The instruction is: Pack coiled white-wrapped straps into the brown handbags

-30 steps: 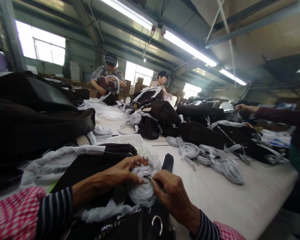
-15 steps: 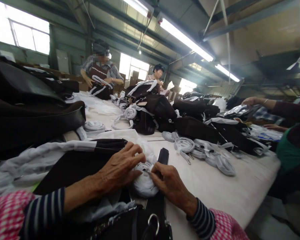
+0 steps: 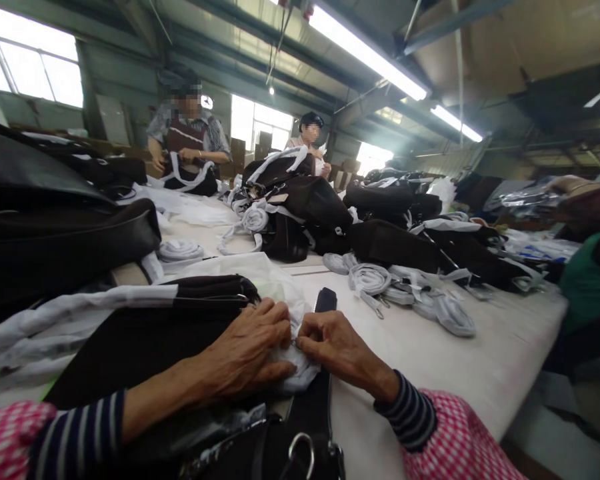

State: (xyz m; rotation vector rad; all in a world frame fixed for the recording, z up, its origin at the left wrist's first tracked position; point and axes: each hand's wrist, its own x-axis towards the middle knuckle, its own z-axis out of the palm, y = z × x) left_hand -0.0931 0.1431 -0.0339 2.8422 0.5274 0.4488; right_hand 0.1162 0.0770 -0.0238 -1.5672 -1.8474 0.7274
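Note:
A coiled strap (image 3: 303, 380) wrapped in white material lies between my hands, partly hidden by them. My left hand (image 3: 260, 343) presses its curled fingers around the left side of the coil. On the other side my right hand (image 3: 333, 343) pinches at the strap's small metal clip, which its fingertips mostly cover. Beneath my left forearm is a black bag (image 3: 140, 347) with a white-wrapped handle (image 3: 90, 300). A dark band (image 3: 325, 300) sticks out behind my right hand. Closest to me, a black bag part (image 3: 275, 453) carries a metal ring (image 3: 301, 453).
Black bags (image 3: 310, 207) are heaped across the pale table (image 3: 400, 373). Several wrapped strap coils (image 3: 370, 280) lie at centre right. A large black bag (image 3: 55, 247) stands at left. Two people (image 3: 187, 133) work across the table; another in green (image 3: 587, 280) is at right.
My left hand has closed further over the coil, hiding its centre. My right hand has shifted slightly up, still pinching at the clip. The view has tilted a little, and the right-hand person's arm has moved.

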